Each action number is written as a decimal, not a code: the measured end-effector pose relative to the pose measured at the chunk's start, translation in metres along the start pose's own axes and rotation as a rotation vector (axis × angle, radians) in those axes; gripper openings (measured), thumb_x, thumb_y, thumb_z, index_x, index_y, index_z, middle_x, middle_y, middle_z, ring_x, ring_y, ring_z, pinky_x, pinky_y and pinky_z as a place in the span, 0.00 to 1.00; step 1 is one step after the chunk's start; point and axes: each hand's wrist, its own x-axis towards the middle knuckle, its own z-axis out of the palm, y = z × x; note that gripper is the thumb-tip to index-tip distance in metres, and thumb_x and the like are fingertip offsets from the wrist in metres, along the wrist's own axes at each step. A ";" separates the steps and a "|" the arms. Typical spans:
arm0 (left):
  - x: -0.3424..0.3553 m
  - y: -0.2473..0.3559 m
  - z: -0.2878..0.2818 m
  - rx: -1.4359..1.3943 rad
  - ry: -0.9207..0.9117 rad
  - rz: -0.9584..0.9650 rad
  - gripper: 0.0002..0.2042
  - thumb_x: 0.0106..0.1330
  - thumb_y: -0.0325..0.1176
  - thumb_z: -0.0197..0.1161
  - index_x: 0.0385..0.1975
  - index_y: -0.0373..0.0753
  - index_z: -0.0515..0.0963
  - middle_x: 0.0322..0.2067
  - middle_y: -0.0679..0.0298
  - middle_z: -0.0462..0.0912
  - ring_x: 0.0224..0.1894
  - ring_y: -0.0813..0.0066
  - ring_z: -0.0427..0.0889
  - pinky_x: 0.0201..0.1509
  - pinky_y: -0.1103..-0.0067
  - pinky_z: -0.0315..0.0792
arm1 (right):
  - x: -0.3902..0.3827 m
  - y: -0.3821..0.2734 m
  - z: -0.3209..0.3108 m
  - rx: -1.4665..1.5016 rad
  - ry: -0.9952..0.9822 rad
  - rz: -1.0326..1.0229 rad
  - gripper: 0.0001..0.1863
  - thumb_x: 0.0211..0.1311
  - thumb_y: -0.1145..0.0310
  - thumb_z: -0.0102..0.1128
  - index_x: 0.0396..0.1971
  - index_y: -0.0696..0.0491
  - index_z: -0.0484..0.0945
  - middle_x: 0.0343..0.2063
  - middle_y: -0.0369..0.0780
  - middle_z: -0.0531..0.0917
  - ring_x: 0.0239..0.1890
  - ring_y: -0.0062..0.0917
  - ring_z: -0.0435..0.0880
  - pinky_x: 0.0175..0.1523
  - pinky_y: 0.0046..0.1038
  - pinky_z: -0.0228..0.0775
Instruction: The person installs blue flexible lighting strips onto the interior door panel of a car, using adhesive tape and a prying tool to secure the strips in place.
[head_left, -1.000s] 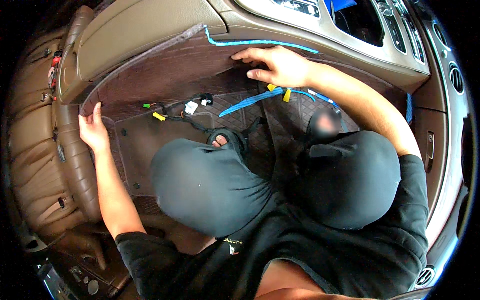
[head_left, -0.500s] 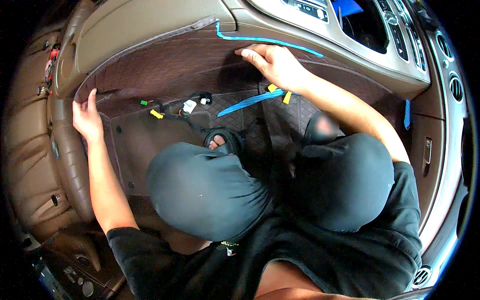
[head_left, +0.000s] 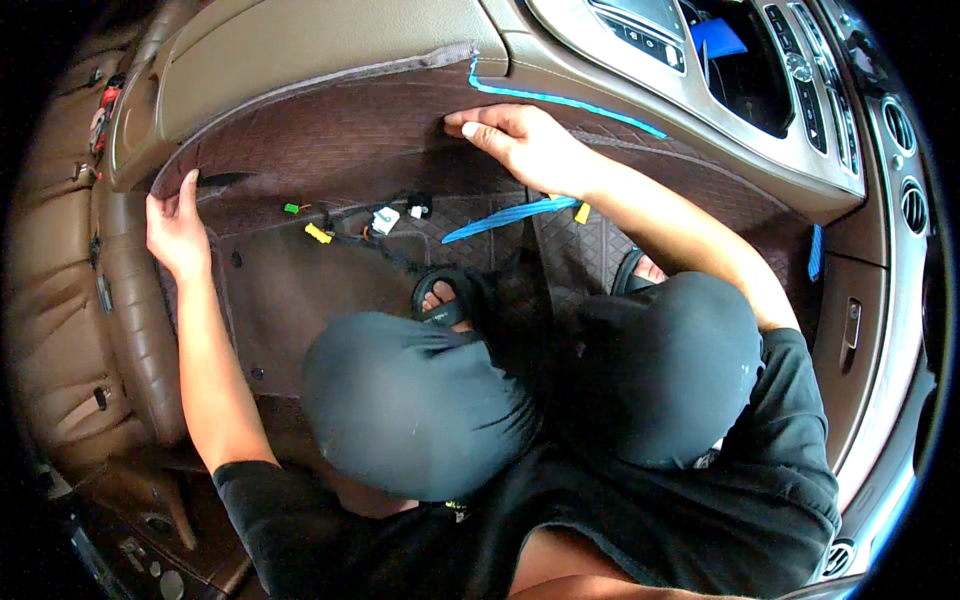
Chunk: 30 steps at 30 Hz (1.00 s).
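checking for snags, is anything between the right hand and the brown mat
Nothing visible is: the right hand has its fingers at the mat, though contact is unclear. The blue strip below lies out of the way.

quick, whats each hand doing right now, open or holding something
Left hand: closed on the left end of the brown panel.
Right hand: open at the panel's face, nothing visibly gripped.

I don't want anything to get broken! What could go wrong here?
The dark-brown ribbed sheet might sag or crease if the left hand loses its grip on the edge. Also, the foot in the black open-toed sandal is close to a white plastic connector on the floor, so a small step could perhaps crush it.
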 end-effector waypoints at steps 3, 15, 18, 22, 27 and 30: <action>-0.002 -0.002 0.001 -0.069 0.011 0.015 0.14 0.70 0.26 0.66 0.52 0.30 0.77 0.49 0.58 0.85 0.50 0.73 0.84 0.59 0.75 0.76 | 0.002 -0.003 0.001 0.011 -0.011 0.012 0.23 0.79 0.59 0.48 0.62 0.60 0.74 0.58 0.45 0.82 0.64 0.29 0.77 0.70 0.30 0.64; -0.024 0.018 0.003 -0.226 0.251 0.050 0.21 0.68 0.27 0.68 0.58 0.32 0.68 0.56 0.56 0.76 0.55 0.70 0.79 0.61 0.75 0.74 | 0.019 0.000 0.025 0.105 0.015 -0.084 0.22 0.78 0.59 0.49 0.59 0.59 0.78 0.56 0.47 0.83 0.62 0.31 0.78 0.69 0.32 0.64; -0.073 0.005 0.028 -0.193 0.459 0.050 0.18 0.70 0.28 0.66 0.55 0.34 0.70 0.52 0.57 0.78 0.48 0.72 0.80 0.54 0.78 0.76 | 0.020 -0.004 0.027 0.173 -0.023 -0.020 0.22 0.80 0.63 0.47 0.63 0.61 0.73 0.60 0.44 0.80 0.65 0.28 0.75 0.71 0.30 0.62; -0.143 0.051 0.101 -0.315 -0.219 0.088 0.05 0.66 0.28 0.68 0.39 0.36 0.83 0.40 0.59 0.86 0.45 0.69 0.85 0.51 0.74 0.77 | 0.016 -0.005 0.021 0.164 -0.001 0.003 0.23 0.80 0.60 0.47 0.62 0.61 0.74 0.58 0.44 0.81 0.65 0.29 0.75 0.71 0.31 0.61; -0.131 0.070 0.157 -0.327 -0.513 0.140 0.09 0.67 0.29 0.67 0.44 0.35 0.84 0.42 0.60 0.88 0.45 0.69 0.86 0.52 0.75 0.78 | 0.020 -0.002 0.028 0.039 0.084 -0.060 0.23 0.77 0.57 0.48 0.56 0.58 0.80 0.53 0.49 0.84 0.60 0.35 0.80 0.67 0.34 0.67; -0.076 0.036 0.156 -0.472 -0.822 -0.206 0.11 0.68 0.29 0.68 0.46 0.33 0.85 0.43 0.61 0.89 0.45 0.78 0.86 0.53 0.78 0.78 | 0.024 -0.005 0.031 0.052 0.093 -0.063 0.23 0.77 0.56 0.48 0.56 0.59 0.80 0.53 0.50 0.84 0.60 0.38 0.81 0.66 0.34 0.69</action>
